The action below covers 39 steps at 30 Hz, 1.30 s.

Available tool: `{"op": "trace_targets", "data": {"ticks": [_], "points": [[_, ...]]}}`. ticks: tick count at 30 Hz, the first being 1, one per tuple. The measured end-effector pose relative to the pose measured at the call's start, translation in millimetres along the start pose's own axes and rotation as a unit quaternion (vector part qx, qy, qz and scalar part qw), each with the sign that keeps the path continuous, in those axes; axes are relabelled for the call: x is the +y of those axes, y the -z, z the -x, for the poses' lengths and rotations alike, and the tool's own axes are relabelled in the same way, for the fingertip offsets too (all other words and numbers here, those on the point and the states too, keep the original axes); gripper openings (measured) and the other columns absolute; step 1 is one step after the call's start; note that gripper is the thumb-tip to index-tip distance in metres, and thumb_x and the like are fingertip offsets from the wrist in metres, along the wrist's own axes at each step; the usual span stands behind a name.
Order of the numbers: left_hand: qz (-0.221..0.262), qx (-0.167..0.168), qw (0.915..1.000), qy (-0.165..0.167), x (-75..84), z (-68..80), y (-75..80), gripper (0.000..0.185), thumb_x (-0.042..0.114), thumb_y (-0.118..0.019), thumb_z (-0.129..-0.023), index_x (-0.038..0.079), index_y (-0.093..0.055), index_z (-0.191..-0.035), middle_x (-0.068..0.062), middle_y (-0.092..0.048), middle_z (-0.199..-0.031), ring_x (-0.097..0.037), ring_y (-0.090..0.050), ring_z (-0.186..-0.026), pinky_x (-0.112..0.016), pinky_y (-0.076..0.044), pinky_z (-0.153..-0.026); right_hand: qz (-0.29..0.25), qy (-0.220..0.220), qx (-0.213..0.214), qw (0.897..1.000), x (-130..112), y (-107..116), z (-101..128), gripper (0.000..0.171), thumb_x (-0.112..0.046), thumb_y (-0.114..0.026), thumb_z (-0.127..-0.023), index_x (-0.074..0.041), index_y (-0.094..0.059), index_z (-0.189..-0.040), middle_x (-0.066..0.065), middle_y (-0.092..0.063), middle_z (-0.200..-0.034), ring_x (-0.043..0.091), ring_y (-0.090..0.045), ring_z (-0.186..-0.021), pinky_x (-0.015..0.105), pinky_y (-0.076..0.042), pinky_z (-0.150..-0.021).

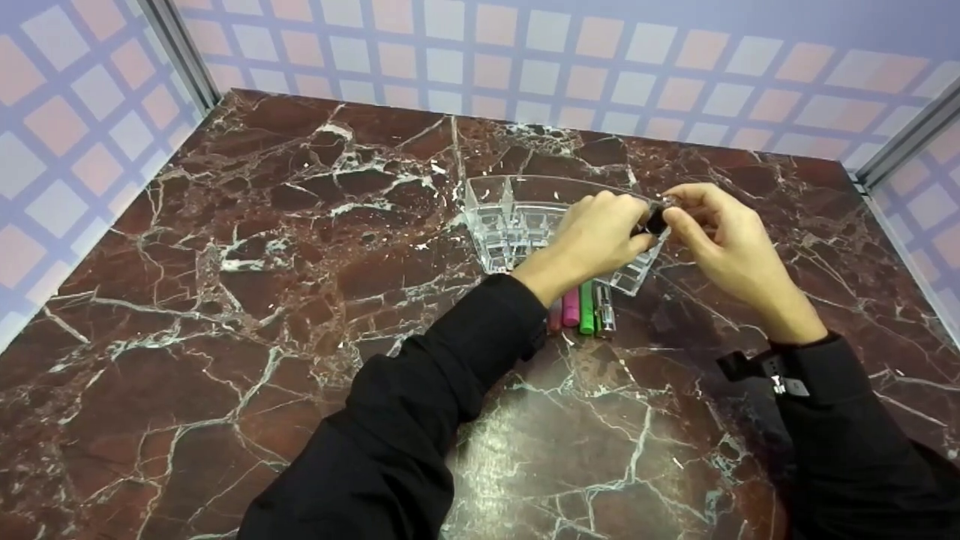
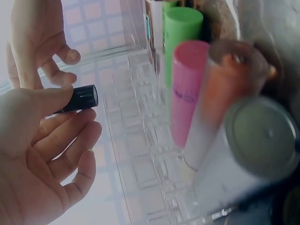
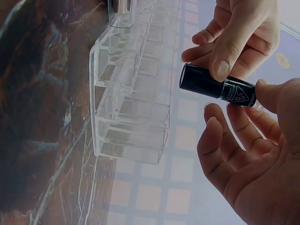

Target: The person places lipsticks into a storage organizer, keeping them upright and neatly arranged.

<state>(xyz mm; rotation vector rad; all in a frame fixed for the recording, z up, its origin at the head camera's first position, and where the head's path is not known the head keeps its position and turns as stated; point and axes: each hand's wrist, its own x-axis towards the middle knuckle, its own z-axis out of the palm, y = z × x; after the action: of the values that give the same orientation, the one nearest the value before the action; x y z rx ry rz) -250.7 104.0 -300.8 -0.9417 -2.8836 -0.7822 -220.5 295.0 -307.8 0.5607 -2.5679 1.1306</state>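
Observation:
Above the right end of a clear stepped organizer (image 1: pixel 491 244), both hands meet on a small black cosmetic tube (image 3: pixel 204 82) with white printing. My left hand (image 1: pixel 592 236) pinches its wider plain end between thumb and fingers. At the printed end, my right hand (image 1: pixel 727 244) pinches it with thumb and fingertips. The left wrist view shows the black tube (image 2: pixel 84 98) mostly covered by the left thumb. On the table in front of the organizer lie a pink tube (image 1: pixel 571 307), a green tube (image 1: pixel 586 315) and a clear tube (image 1: pixel 606 311) with a silvery part.
Close to the left wrist camera are a clear tube with orange-brown contents (image 2: pixel 229 89) and a blurred grey-ended cylinder (image 2: pixel 262 136). The dark red marbled table (image 1: pixel 300 300) is enclosed by checkered walls (image 1: pixel 525 60) at the back and sides.

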Motion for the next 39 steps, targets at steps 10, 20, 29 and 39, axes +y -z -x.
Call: {"op": "trace_targets", "data": {"ticks": [10, 20, 29, 39], "points": [[-0.006, 0.015, 0.9999, 0.005, 0.0, -7.3, -6.5, 0.016, 0.03, -0.064, -0.101, 0.017, -0.072, -0.105, 0.005, -0.07, -0.091, -0.012, -0.062, -0.075, -0.026, -0.05, -0.068, 0.039, 0.027, 0.021, 0.999, 3.1, -0.2, -0.1, 0.027, -0.017, -0.062, -0.103, -0.003, -0.063, -0.126, 0.005, -0.067, -0.097, 0.007, -0.06, -0.076, 0.016, -0.047, -0.066], [-0.011, 0.032, 0.9994, 0.012, -3.5, -13.6, -15.3, 0.017, 0.03, -0.069, -0.098, 0.018, -0.074, -0.109, 0.004, -0.074, -0.102, -0.012, -0.066, -0.079, -0.025, -0.052, -0.07, 0.053, 0.029, 0.014, 0.998, 6.1, 0.1, -0.6, 0.029, -0.017, -0.063, -0.102, -0.002, -0.063, -0.127, 0.009, -0.07, -0.101, 0.006, -0.061, -0.078, 0.014, -0.047, -0.069], [-0.02, 0.033, 0.9992, 0.012, -5.3, -15.6, -21.6, 0.018, 0.034, -0.069, -0.097, 0.018, -0.074, -0.101, 0.004, -0.073, -0.092, -0.014, -0.064, -0.077, -0.029, -0.051, -0.069, 0.075, 0.024, -0.001, 0.997, 10.2, -0.7, 1.0, 0.031, -0.018, -0.064, -0.102, -0.001, -0.063, -0.127, 0.012, -0.071, -0.104, 0.002, -0.062, -0.08, 0.014, -0.046, -0.069], [-0.021, 0.03, 0.9992, 0.016, -6.8, -15.6, -26.0, 0.016, 0.032, -0.068, -0.098, 0.017, -0.074, -0.098, 0.003, -0.072, -0.088, -0.013, -0.063, -0.073, -0.028, -0.051, -0.066, 0.101, 0.016, -0.015, 0.995, 13.8, -0.9, 0.3, 0.033, -0.021, -0.064, -0.102, 0.0, -0.062, -0.128, 0.016, -0.071, -0.112, -0.015, -0.056, -0.081, 0.013, -0.046, -0.065]]}}
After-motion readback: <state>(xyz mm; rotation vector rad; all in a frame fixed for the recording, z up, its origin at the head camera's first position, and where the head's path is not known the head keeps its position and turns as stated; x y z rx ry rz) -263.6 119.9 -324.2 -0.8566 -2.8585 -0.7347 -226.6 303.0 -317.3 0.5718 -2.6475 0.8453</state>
